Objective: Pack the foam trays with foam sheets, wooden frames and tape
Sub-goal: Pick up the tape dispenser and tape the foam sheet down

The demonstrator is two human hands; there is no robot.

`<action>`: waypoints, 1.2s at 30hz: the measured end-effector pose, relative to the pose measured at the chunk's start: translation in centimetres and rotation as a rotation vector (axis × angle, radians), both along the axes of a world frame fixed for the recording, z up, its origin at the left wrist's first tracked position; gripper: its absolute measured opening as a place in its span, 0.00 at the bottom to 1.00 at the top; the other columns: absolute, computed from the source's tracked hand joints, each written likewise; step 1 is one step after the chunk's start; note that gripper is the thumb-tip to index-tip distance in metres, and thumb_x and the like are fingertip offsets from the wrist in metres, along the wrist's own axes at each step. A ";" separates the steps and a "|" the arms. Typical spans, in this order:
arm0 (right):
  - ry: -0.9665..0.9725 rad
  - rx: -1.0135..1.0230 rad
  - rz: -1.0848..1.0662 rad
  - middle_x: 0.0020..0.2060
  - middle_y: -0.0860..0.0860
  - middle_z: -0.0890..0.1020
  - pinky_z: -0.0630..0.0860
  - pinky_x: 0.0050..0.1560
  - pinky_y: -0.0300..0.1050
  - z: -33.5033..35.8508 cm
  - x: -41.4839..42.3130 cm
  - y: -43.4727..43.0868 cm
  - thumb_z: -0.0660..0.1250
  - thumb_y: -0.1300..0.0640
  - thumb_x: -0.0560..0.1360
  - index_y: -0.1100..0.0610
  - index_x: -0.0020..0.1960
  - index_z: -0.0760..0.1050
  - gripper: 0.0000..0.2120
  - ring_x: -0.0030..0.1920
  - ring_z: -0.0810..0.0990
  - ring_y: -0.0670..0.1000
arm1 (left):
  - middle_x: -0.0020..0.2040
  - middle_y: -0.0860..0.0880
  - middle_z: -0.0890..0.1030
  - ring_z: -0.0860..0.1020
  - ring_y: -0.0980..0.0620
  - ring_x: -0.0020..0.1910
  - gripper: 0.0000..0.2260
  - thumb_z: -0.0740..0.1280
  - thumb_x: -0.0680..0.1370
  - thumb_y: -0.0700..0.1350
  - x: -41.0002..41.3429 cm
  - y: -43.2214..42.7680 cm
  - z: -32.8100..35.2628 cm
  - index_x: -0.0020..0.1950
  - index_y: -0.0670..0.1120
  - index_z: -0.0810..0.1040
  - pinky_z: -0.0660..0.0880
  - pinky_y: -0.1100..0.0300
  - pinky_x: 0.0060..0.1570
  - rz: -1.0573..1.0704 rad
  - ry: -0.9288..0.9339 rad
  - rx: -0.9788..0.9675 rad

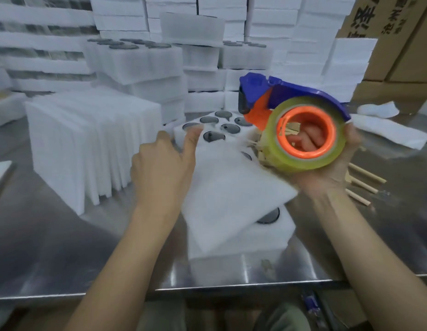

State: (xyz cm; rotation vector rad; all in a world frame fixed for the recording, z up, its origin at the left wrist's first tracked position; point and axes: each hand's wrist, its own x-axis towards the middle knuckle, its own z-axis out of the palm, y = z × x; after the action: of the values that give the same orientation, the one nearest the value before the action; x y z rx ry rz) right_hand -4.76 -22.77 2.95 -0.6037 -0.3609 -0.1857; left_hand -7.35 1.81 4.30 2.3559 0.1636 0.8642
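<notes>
A white foam tray (265, 237) with round dark-filled holes lies on the steel table in front of me. A loose foam sheet (229, 187) rests askew across its top, leaving the far holes uncovered. My left hand (162, 168) hovers over the tray's left edge, fingers apart, holding nothing. My right hand (327, 170) grips a blue and orange tape dispenser (291, 101) with a roll of clear tape (305, 137), raised above the tray's right side. A wooden frame (260, 149) shows partly behind the roll.
A block of upright foam sheets (88, 144) stands on the left. Packed foam trays (140, 60) are stacked behind. Wooden sticks (363, 185) lie at the right. Cardboard boxes (398, 39) fill the back right. The table's front edge (231, 286) is near me.
</notes>
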 end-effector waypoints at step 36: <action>0.637 -0.474 -0.282 0.60 0.58 0.80 0.75 0.62 0.56 1.9 18.5 4.4 0.52 0.46 0.82 0.60 0.62 0.76 0.23 0.61 0.78 0.59 | 0.49 0.45 0.78 0.75 0.48 0.44 0.09 0.73 0.73 0.39 12.0 1.9 0.1 0.50 0.44 0.75 0.66 0.60 0.40 -0.383 0.240 -0.078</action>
State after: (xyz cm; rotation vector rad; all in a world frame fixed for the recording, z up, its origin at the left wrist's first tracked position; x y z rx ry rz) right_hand 13.74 -18.34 4.82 -1.1397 0.3131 -0.1672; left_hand 4.60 3.68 4.39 2.3050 -0.1510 0.3847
